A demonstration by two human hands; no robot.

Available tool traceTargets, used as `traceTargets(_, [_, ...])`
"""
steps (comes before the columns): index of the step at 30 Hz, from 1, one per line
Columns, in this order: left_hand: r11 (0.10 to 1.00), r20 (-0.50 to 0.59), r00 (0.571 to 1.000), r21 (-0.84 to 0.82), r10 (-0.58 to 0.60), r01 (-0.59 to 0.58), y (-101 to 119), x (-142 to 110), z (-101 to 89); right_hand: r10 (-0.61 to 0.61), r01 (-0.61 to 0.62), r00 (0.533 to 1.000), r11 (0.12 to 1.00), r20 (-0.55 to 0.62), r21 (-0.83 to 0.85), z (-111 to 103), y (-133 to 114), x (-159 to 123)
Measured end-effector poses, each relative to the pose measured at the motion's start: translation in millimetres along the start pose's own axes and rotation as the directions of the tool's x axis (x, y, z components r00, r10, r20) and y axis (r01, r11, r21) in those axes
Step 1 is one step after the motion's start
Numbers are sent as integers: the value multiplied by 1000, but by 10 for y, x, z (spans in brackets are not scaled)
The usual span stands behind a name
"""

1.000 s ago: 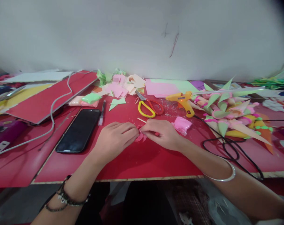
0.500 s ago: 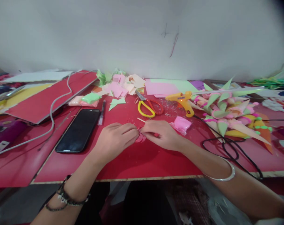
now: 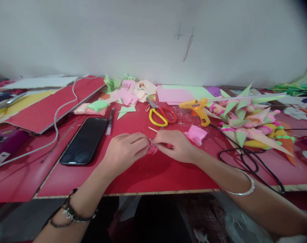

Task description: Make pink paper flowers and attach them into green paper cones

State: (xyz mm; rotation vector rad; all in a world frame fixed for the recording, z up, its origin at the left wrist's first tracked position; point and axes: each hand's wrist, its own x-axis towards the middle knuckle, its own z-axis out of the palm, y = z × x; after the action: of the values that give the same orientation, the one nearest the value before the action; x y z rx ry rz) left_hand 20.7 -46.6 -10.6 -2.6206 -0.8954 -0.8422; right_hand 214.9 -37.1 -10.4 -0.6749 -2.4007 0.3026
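My left hand (image 3: 128, 148) and my right hand (image 3: 175, 145) meet over the red table, fingertips almost touching. Between them is a small pink curled piece (image 3: 152, 148), maybe of soft clay, pinched in the left fingers and partly hidden. A thin pale stick (image 3: 152, 129) pokes out past my right fingers, which are closed around it. A red bit (image 3: 169, 145) shows under the right palm; whether it belongs to the stick I cannot tell. Just beyond the hands lie scissors (image 3: 158, 117) with one yellow and one red handle. Beside the right hand sits a pink packet (image 3: 196, 135).
A yellow glue gun (image 3: 197, 110) lies at the right, its black cord (image 3: 244, 162) looping to the table edge. Behind it are paper flowers (image 3: 244, 118). A phone (image 3: 84, 141) and a pen (image 3: 110, 122) lie left. Paper scraps (image 3: 128, 92) heap near the wall.
Both hands stay in nearly the same place. The fingers shift very slightly around the pink piece, and a little more of it shows.
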Motion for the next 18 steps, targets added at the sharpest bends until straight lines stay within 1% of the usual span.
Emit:
traceTargets(8, [1000, -11, 1000, 3, -5, 5, -2, -8, 4, 1, -1, 1000, 1000, 1, -12, 4, 6, 1])
traceTargets(11, [999, -8, 1000, -24, -27, 27, -11, -3, 6, 28, -28, 1000, 1000, -1, 4, 1, -5, 4])
traceTargets(15, [993, 33, 998, -101, -53, 56, -30, 8, 6, 86, -83, 995, 995, -56, 57, 3, -15, -1])
traceTargets(18, [994, 95, 995, -110, -16, 26, -46, 12, 5, 88, -82, 994, 994, -72, 77, 9, -9, -3])
